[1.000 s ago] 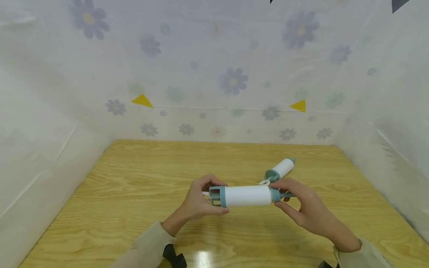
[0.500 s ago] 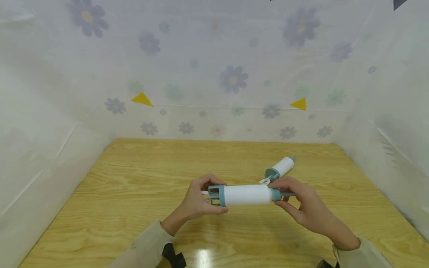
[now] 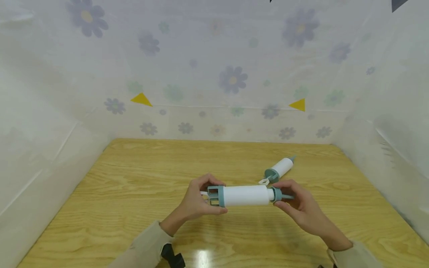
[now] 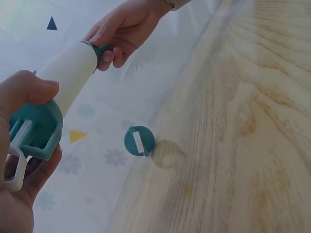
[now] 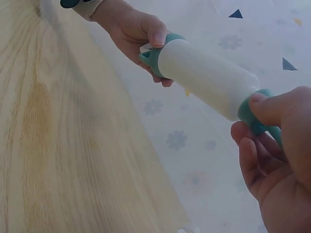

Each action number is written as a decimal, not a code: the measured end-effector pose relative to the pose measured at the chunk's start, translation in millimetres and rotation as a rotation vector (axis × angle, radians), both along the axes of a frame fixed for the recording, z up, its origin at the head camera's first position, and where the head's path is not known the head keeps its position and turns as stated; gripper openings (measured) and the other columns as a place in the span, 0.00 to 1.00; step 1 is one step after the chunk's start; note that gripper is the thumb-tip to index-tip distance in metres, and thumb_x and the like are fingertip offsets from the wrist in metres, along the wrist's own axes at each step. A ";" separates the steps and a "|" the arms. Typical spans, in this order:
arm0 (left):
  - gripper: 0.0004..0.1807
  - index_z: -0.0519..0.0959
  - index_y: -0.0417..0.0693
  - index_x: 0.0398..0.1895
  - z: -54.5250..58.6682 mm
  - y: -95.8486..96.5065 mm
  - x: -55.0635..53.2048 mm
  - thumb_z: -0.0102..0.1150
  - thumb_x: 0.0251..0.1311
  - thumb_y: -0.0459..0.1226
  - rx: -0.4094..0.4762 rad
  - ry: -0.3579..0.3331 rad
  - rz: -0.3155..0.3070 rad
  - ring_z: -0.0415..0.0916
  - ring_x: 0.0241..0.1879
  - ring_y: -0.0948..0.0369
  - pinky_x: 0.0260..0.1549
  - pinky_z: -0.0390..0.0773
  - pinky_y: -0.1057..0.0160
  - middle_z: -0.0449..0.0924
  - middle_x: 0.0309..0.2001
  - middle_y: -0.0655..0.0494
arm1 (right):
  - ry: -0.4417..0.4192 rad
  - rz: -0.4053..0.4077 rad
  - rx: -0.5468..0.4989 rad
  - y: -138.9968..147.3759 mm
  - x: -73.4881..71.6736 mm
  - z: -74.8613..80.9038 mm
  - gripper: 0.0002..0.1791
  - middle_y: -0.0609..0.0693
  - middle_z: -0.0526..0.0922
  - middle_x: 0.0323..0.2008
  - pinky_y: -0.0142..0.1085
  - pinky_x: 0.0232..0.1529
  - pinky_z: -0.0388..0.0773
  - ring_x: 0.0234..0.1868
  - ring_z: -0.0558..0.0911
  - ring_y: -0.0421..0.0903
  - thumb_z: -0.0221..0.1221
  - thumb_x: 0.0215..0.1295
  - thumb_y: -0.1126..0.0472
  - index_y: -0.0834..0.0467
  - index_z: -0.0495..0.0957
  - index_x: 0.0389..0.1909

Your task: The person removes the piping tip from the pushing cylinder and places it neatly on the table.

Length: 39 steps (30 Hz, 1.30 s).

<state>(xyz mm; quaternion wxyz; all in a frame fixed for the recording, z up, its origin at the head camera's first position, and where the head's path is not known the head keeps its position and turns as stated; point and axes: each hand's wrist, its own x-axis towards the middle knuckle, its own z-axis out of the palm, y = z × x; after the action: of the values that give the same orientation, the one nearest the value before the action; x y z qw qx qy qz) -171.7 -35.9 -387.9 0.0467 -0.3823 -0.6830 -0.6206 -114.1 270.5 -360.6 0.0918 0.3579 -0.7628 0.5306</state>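
Observation:
A white cylinder with teal ends, which looks like a piping syringe point(image 3: 246, 195), is held level above the table in the head view. My left hand point(image 3: 196, 199) grips its slotted teal end collar point(image 4: 41, 128), where a white pull ring point(image 4: 18, 170) sticks out. At the other end, my right hand point(image 3: 303, 206) pinches the teal nozzle cap point(image 3: 276, 194) between thumb and fingers. A short white neck point(image 3: 270, 194) shows between barrel and cap; whether the two still touch there cannot be told. The nozzle's thin tip is partly behind the right fingers.
A second, similar syringe point(image 3: 282, 167) lies on the wooden table point(image 3: 161, 167) behind my right hand, its ring toward me. White flowered sheeting point(image 3: 201, 74) walls the table at the back and both sides.
The teal cap has shifted right, away from the barrel, and tilted, so the white neck is exposed. My right hand moved with it; the left hand has stayed nearly still.

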 end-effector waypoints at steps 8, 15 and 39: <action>0.25 0.79 0.45 0.42 -2.7 -1.7 -1.3 0.77 0.35 0.30 0.009 0.006 -0.011 0.79 0.35 0.64 0.32 0.82 0.61 0.82 0.42 0.45 | -0.048 0.066 -0.131 0.6 -2.8 -11.2 0.23 0.46 0.77 0.53 0.30 0.41 0.81 0.47 0.79 0.38 0.47 0.62 0.85 0.72 0.64 0.59; 0.25 0.77 0.42 0.43 -8.1 -3.1 -3.5 0.77 0.37 0.29 0.060 0.010 -0.086 0.80 0.35 0.60 0.33 0.83 0.59 0.80 0.43 0.41 | -0.209 0.089 -0.199 3.0 -2.7 -14.0 0.22 0.44 0.78 0.47 0.31 0.37 0.77 0.41 0.79 0.37 0.43 0.69 0.79 0.63 0.65 0.61; 0.25 0.80 0.41 0.39 -22.1 -5.3 -0.1 0.81 0.32 0.29 -0.124 -0.194 -0.174 0.82 0.34 0.65 0.35 0.83 0.61 0.84 0.40 0.45 | -0.374 0.245 -0.440 9.3 -4.0 -6.0 0.20 0.45 0.79 0.46 0.31 0.44 0.74 0.41 0.76 0.38 0.39 0.74 0.74 0.57 0.67 0.60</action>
<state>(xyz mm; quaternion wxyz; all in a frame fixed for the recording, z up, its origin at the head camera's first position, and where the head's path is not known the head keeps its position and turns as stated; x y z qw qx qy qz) -171.7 -41.2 -410.0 -0.0969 -0.3804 -0.6856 -0.6131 -118.1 279.8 -366.5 -0.0394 0.3149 -0.5847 0.7466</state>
